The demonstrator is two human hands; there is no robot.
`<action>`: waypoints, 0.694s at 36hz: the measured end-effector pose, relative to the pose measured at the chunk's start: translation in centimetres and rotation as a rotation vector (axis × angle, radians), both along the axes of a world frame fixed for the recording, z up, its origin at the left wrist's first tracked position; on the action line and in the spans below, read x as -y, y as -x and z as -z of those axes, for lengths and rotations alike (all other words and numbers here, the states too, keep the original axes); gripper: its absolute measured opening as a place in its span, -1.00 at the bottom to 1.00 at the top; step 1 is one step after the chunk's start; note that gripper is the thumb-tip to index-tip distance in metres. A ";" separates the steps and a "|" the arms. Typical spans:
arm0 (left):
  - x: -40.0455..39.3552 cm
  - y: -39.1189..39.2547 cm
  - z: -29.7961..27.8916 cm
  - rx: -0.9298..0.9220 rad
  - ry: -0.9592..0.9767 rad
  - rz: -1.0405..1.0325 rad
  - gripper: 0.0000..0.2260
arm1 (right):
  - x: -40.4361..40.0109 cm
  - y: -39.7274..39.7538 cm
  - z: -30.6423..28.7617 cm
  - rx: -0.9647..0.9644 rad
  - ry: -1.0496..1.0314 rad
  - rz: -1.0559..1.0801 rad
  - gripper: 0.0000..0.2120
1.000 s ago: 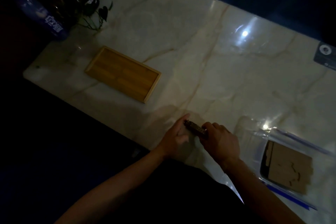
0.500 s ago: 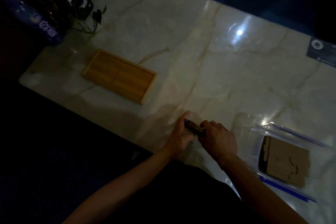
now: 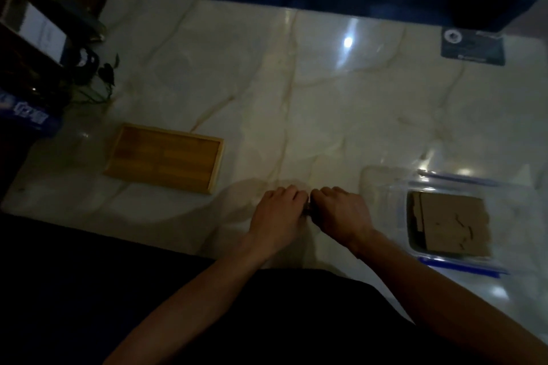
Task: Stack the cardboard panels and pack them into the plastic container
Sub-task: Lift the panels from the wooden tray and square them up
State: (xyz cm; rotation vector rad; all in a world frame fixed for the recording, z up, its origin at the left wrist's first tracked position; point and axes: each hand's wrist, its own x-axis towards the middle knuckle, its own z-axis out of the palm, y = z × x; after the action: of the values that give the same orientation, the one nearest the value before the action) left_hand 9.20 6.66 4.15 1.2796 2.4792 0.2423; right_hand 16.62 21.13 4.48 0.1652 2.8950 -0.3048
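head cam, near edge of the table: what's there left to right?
wooden tray → left hand → right hand → plastic container with cardboard panels inside. Both hands meet on a small dark object, mostly hidden between them.

Both hands (image 3: pixel 308 210) meeting over marble table (image 3: pixel 296 98), cardboard panels (image 3: pixel 450 224) in plastic container (image 3: pixel 415 187)

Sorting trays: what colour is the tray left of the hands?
Golden-brown wood tray, head view.
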 end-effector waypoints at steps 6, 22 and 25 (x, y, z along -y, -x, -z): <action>-0.2 0.4 -0.3 -0.057 0.008 -0.043 -0.80 | -0.5 1.5 -0.2 -0.033 -0.003 -0.003 -0.88; -0.6 1.1 -0.2 -0.054 0.021 -0.063 -0.84 | -0.5 -6.2 -0.4 -0.316 1.093 1.080 -0.13; -0.7 1.3 -0.1 -0.063 0.004 -0.059 -0.83 | 0.0 -7.1 -0.7 -0.331 1.216 1.158 -0.14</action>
State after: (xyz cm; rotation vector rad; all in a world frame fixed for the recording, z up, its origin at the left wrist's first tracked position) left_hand 7.93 7.39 4.22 1.2316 2.5720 0.2138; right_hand 23.73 21.11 5.23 1.5554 1.9352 -2.2161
